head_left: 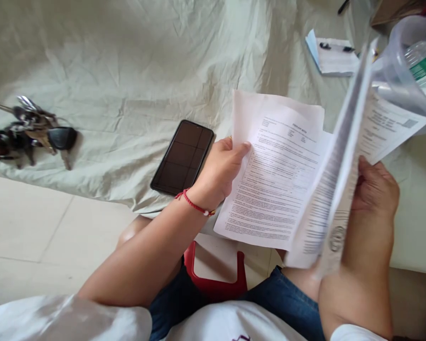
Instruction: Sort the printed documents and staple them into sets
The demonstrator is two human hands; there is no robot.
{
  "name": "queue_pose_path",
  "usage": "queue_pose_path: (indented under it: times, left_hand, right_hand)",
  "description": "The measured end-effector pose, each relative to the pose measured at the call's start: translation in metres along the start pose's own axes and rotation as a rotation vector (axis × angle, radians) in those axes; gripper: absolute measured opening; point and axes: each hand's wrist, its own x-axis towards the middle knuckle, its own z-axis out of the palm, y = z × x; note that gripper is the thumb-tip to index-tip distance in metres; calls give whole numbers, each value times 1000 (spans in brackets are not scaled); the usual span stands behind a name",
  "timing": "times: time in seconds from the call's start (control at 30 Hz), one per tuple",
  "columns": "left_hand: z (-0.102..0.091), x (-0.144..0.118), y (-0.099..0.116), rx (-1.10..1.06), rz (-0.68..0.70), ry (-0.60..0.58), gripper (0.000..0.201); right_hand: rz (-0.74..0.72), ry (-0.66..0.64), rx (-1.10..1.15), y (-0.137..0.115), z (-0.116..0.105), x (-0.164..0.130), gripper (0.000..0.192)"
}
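My left hand [223,166] is closed on the left edge of some printed papers [270,189], its thumb lying on top. A red braided string circles that wrist. On the other side, my right hand [376,184] grips more printed sheets [341,156], which stand nearly edge-on and are partly blurred. Another printed page [390,128] sticks out to the right beyond that hand's thumb. Most of the right fingers are hidden behind the paper. Beside my left hand a black smartphone [182,156] lies flat, its screen dark.
A bunch of keys [31,130] rests on the cloth [128,71] at the left. Farther back are a small white pad [337,57] with dark items on it and a translucent tub [394,61] holding a bottle. Below, a red stool [216,286] shows between my legs.
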Motion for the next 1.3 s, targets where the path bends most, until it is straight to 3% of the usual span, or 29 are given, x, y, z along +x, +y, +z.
queue_pose_path:
  times: [0.27,0.47,0.6,0.77,0.93,1.3]
  left_hand:
    - [1,4,-5,-53,57,25,5]
    - [2,2,-9,-104,38,0,16]
    - [1,2,-11,-125,16,-18,24]
    - [2,2,-10,-139,5,-45,21]
    - [4,1,-9,-114,-18,-41,18]
    - [4,0,-6,-69,-32,2,14]
  right_hand:
    - [79,-93,-182,0,3,-9,56]
    - [226,-213,-306,-1,10,-21,75]
    - [265,-205,-343,-1,12,-25,79]
    - [133,-112,-302,7,11,-21,60]
    - [16,-70,-404,15,7,-18,42]
    - [-188,-8,-276,25,-2,2,45]
